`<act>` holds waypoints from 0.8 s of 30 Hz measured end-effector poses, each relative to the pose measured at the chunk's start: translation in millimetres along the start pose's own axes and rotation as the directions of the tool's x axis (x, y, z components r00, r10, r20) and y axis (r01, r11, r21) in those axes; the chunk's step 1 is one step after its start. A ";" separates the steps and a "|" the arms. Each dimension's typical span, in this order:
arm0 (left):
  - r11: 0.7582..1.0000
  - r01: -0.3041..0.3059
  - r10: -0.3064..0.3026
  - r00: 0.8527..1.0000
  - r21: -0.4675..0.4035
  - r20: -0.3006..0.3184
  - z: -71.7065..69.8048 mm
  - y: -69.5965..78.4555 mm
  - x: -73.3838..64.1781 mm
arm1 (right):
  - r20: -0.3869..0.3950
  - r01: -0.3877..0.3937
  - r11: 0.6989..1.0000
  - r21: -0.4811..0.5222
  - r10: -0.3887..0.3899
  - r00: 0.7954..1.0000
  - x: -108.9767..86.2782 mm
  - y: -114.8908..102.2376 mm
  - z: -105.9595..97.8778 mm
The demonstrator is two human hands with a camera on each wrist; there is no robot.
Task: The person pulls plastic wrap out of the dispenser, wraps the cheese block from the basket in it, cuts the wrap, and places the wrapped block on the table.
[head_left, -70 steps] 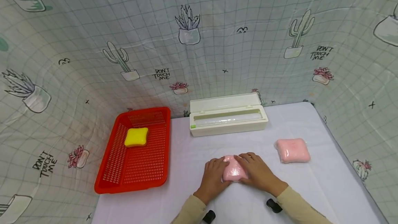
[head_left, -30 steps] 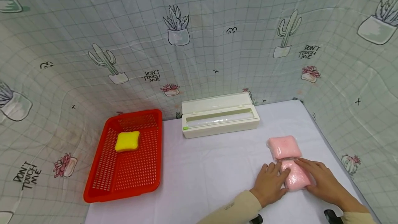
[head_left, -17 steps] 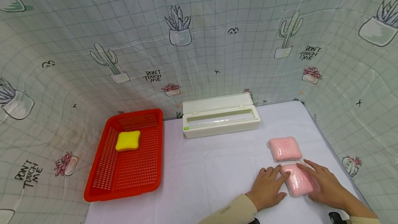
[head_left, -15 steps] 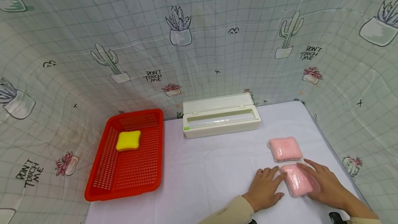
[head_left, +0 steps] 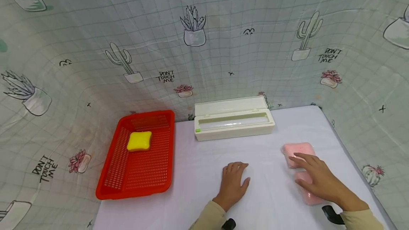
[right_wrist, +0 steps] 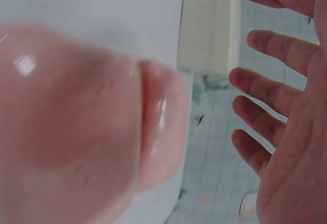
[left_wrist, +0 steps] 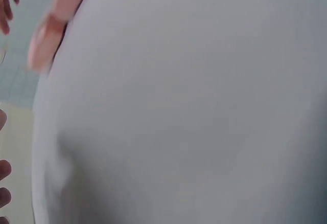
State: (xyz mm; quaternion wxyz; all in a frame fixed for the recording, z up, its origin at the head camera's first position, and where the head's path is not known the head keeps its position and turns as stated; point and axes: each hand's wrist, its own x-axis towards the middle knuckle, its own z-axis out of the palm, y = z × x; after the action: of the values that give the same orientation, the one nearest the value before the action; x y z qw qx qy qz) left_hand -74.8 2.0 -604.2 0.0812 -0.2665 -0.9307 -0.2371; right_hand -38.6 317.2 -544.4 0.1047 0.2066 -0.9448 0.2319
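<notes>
Two pink sponges wrapped in clear film lie one behind the other on the right of the table: the far sponge and the near sponge. My right hand hovers over them with spread, loosely bent fingers and partly hides both. In the right wrist view, the near sponge stands apart from the right hand's fingers. Nothing is in my left hand, which is over the middle of the table, fingers relaxed. The left wrist view catches only its fingertips at the edge.
A red perforated basket with a yellow sponge in it stands on the left. At the back, a white cling film dispenser has its lid raised. Patterned cloth walls surround the white tabletop.
Both hands brought the wrapped pink sponge from the middle to the right, in front of the other one. They have since let go: the left moved back leftward, the right lifted above the sponges.
</notes>
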 end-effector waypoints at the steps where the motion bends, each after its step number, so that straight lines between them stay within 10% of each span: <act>1: 1.000 0.019 -0.019 1.000 -0.003 -0.011 -4.8 -6.4 1.7 | 0.003 0.010 1.000 -0.005 -0.010 1.000 5.7 -2.3 0.5; 9: 0.986 0.167 -0.164 0.980 0.012 -0.116 -40.4 -55.6 21.4 | -0.030 0.135 0.990 -0.048 -0.136 0.990 56.7 -18.6 8.6; 14: 0.972 0.231 -0.220 0.959 0.045 -0.181 -56.7 -82.9 39.3 | -0.032 0.082 0.996 -0.044 -0.083 0.996 83.3 -25.7 12.6; 24: 0.925 0.308 -0.293 0.951 0.221 -0.098 -73.2 -107.8 57.7 | -0.039 -0.054 0.994 -0.098 0.051 0.998 134.7 -15.3 32.8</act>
State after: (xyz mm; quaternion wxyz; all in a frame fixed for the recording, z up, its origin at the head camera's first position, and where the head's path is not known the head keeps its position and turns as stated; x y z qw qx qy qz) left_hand -179.4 -87.4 -567.2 0.1042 -0.1015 -0.9788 -0.1439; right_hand -155.5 243.0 -527.3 0.1261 0.1720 -0.9581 0.1911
